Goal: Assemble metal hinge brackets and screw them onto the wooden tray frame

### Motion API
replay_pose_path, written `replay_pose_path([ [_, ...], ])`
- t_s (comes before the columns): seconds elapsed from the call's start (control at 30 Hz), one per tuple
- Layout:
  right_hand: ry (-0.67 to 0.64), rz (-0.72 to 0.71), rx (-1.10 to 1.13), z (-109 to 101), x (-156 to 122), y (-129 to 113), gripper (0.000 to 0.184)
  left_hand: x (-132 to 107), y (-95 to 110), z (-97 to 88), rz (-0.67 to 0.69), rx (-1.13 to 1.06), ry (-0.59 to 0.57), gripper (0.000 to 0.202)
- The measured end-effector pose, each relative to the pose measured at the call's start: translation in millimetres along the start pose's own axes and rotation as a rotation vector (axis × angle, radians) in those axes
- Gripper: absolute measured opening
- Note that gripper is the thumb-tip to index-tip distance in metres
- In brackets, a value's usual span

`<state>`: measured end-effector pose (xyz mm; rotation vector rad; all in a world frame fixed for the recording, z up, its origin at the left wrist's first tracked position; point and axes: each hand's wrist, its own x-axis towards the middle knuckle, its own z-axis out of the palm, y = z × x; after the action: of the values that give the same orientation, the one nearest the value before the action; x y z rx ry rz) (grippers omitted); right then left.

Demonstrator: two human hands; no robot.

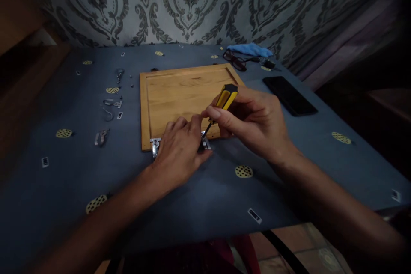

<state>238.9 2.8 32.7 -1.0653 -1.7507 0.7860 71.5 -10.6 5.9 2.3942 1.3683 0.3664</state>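
A wooden panel with a raised frame (180,94) lies flat on the blue tablecloth (199,197). My right hand (257,122) is closed around a yellow and black screwdriver (224,99), whose tip points down at a metal hinge (205,142) on the panel's near edge. My left hand (180,150) rests over that near edge, fingers curled and pinching at the hinge beside the tip. Another metal bracket (155,144) sticks out at the panel's near left corner, just left of my left hand.
Loose metal hardware (111,107) and small screws lie left of the panel. A black phone (289,95) lies to the right. Glasses (235,60) and a blue cloth (250,49) sit at the back near the patterned wall. The table's front edge runs below my arms.
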Motion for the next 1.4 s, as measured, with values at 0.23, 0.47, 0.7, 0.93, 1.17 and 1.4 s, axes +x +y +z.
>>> replay_pose_path([
  [0.23,-0.017,0.038,0.169,-6,-2,9,0.034,0,2,-2.6,-0.041,-0.010,-0.015,0.052],
  [0.47,-0.010,0.008,0.269,-8,-4,14,0.030,0,3,-3.4,-0.055,0.008,-0.051,0.054],
  [0.7,0.036,0.006,0.341,-2,-3,11,0.038,0,0,-1.6,-0.028,-0.002,-0.031,0.053],
  [0.93,-0.027,0.027,0.371,-9,-6,13,0.037,0,1,-2.5,-0.024,-0.002,-0.039,0.058],
  [1.17,0.030,0.007,0.351,-7,-6,15,0.025,0,0,-0.6,-0.023,0.012,-0.039,0.052],
  [1.4,-0.004,0.012,0.418,-11,-5,15,0.023,0,-1,1.4,-0.008,0.003,-0.006,0.049],
])
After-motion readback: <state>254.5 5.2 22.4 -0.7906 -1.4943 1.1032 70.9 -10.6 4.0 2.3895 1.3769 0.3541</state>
